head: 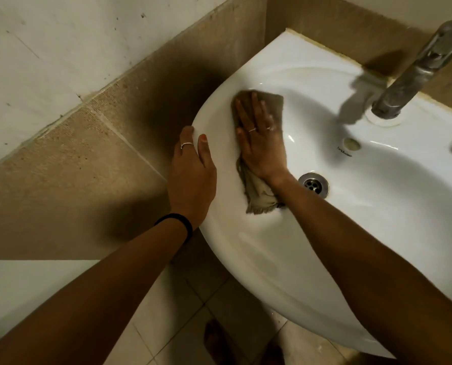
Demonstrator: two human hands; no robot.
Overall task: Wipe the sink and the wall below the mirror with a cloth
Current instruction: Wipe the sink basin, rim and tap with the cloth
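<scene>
A white ceramic sink fills the right half of the head view. My right hand lies flat, fingers spread, pressing a brown-grey cloth against the sink's left inner slope, just left of the drain. Part of the cloth trails out below my wrist. My left hand grips the sink's outer left rim, thumb on top, fingers wrapped over the edge. The mirror is out of view.
A dull metal tap rises at the upper right, over the overflow hole. Beige tiled wall meets the sink on the left and behind. Tiled floor and my feet lie below.
</scene>
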